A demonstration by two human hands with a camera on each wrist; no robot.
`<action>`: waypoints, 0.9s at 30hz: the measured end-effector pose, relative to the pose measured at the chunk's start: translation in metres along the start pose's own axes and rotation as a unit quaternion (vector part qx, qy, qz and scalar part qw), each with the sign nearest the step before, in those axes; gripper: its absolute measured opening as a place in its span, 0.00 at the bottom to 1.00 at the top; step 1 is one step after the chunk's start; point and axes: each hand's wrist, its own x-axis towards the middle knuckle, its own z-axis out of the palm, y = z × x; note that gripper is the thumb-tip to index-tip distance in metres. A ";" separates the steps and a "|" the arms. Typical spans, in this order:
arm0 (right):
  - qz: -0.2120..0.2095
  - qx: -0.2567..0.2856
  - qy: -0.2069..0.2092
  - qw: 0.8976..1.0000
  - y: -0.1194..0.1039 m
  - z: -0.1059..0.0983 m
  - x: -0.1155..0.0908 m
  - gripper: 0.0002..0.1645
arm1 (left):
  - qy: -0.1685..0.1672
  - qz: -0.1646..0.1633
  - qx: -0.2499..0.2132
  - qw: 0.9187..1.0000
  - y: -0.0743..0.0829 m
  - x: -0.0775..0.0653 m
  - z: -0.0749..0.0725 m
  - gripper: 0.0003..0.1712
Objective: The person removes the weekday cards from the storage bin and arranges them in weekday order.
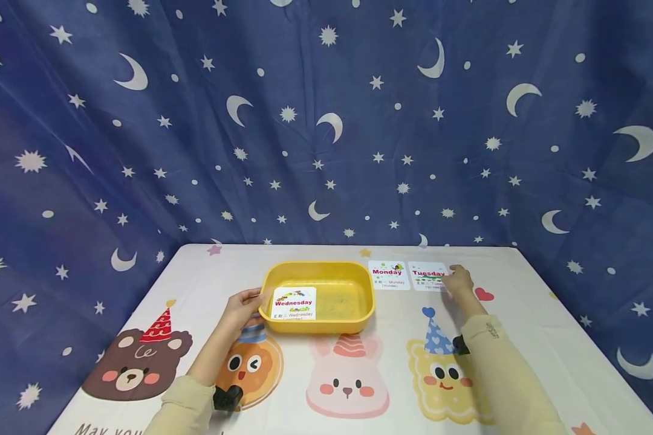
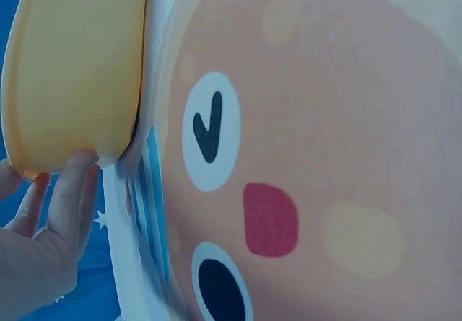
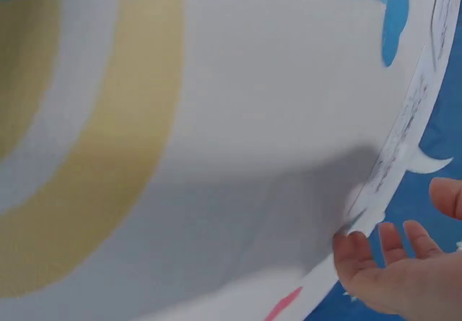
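My left hand [image 1: 242, 309] holds the left end of a yellow plastic tray [image 1: 318, 327]. The left wrist view has its fingers [image 2: 68, 191] against the tray's outer wall, with the thumb up by the rim. Inside the tray, toward its left side, lies a white card reading Wednesday [image 1: 294, 303]. Right of the tray, two more cards lie side by side, Monday [image 1: 389, 275] and Tuesday [image 1: 425, 279]. At the right edge of the Tuesday card is my right hand [image 1: 459, 283], overlapping that edge. Its thumb stands apart from the loosely bent fingers in the right wrist view.
A white tablecloth [image 1: 528, 338] printed with a bear, a rabbit and other cartoon figures covers the table. Behind and at both sides hangs a blue curtain [image 1: 283, 169] with moons and stars. The cards lie near the table's far edge.
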 end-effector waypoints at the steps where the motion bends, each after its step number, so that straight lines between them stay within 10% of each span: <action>1: -0.001 0.004 -0.007 1.000 -0.023 -0.012 -0.022 0.34 | 0.002 0.000 0.000 1.000 -0.001 0.000 0.000 0.24; 6: -0.021 0.043 -0.021 0.999 -0.117 -0.055 -0.101 0.30 | 0.001 0.002 -0.003 1.000 -0.002 0.000 -0.001 0.24; 27: -0.069 0.144 -0.035 0.987 -0.163 -0.030 -0.131 0.20 | 0.003 -0.004 -0.006 1.000 -0.001 0.001 0.000 0.23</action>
